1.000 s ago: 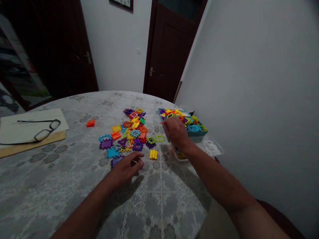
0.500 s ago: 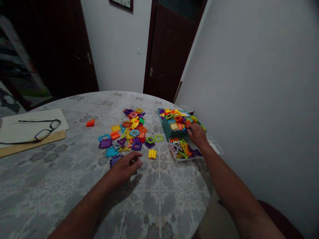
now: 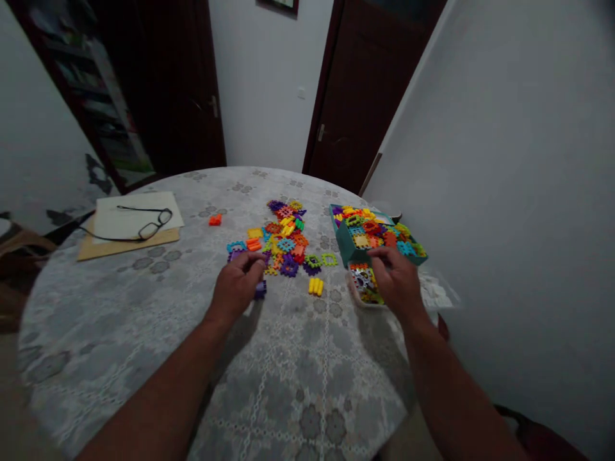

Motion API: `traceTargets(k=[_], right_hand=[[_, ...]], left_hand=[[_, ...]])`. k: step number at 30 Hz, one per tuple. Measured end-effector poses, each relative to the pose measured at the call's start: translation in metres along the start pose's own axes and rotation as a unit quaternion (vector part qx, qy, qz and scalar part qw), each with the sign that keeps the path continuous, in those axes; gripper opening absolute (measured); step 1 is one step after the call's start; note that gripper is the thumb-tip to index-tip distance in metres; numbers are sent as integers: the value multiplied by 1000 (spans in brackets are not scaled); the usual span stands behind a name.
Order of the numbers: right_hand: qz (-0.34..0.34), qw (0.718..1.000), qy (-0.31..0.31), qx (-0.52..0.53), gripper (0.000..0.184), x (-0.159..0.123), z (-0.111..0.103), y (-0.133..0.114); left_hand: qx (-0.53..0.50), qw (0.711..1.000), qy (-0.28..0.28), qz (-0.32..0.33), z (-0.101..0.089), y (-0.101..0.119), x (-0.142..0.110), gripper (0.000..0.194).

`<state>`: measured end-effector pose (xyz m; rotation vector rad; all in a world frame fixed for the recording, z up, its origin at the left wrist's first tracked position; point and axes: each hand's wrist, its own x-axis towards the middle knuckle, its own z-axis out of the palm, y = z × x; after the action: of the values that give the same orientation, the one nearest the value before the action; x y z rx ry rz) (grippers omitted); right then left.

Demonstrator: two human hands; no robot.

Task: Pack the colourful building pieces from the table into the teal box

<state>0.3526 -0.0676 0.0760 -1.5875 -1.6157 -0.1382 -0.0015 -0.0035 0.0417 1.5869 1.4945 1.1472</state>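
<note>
My left hand [image 3: 235,285] hovers at the near left side of a pile of coloured plastic building pieces [image 3: 287,244]. Its fingers are loosely bent, with the thumb a little apart and nothing visible between them. It covers part of some purple pieces [image 3: 260,290]. My right hand [image 3: 396,282] is above a clear plastic tub [image 3: 358,296] of pieces, just in front of a green box [image 3: 346,246] full of more pieces. Its thumb and forefinger are drawn together; whatever is between them is too small to make out. Yellow joined pieces [image 3: 316,286] lie between the hands.
Black-framed glasses [image 3: 148,230] rest on paper and a brown folder [image 3: 129,247] at the left. An orange piece [image 3: 215,220] lies apart. A patterned cloth covers the round table [image 3: 288,358]. A white wall [image 3: 519,160] borders the right side.
My right hand has drawn back from the green box toward me, over the tub. My left hand's fingers have curled more, closer to the pile. The camera view has turned left.
</note>
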Motion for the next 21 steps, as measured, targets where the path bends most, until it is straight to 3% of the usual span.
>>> traceTargets(k=[2, 4, 9, 13, 16, 21], right_hand=[[-16, 997, -70, 42, 23, -11, 20, -33], [-41, 991, -115, 48, 29, -21, 48, -55], [-29, 990, -107, -86, 46, -52, 113, -65], [-18, 971, -165, -171, 44, -70, 127, -54], [-23, 965, -193, -177, 38, -69, 129, -46], [-48, 981, -158, -98, 37, -63, 138, -36]], left_hand=[[13, 996, 88, 2, -9, -8, 9, 31], [33, 990, 134, 4, -15, -21, 17, 30], [102, 982, 160, 5, -17, -52, 31, 29], [124, 980, 150, 30, -15, -58, 31, 27], [133, 982, 122, 61, -14, -53, 27, 25], [181, 974, 92, 100, -11, -48, 23, 24]])
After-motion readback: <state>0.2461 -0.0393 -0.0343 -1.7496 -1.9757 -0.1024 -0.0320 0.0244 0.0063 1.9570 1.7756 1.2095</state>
